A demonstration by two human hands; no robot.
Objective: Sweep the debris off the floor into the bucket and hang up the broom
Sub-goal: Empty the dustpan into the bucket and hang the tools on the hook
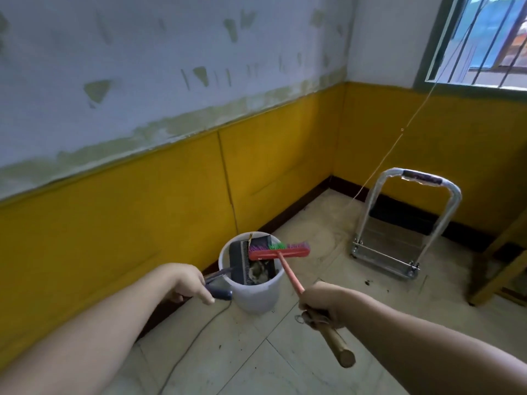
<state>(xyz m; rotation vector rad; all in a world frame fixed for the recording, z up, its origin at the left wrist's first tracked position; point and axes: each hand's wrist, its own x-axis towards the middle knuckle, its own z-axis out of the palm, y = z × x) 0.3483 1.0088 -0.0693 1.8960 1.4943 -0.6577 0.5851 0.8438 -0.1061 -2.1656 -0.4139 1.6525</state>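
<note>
The broom (287, 270) is held over a white bucket (256, 295) that stands on the tiled floor (285, 369), close to the yellow lower wall (142, 209) near the room's corner. Well to the right of the bucket a folding trolley (422, 178) stands with its handle upright, and beyond it a piece of wooden furniture (496, 269) shows at the edge. A thin string (379, 166) runs down from the barred window (484, 38) toward the corner. A grey cable (196, 334) trails across the tiles in front of the bucket, and dark specks (368, 281) lie on the floor near the trolley.

The broom has a red head with purple, green and pink bristles, a pinkish-red shaft and a thick wooden end. Its head lies across the far side of the bucket's mouth, against a dark dustpan (239, 259) tipped into the bucket, where grey debris (261, 273) sits.

The right hand (319, 302) grips the broom where the shaft meets the wooden end, the head reaching away from it toward the bucket. The left hand (189, 283) grasps the dustpan's handle just left of the bucket.
</note>
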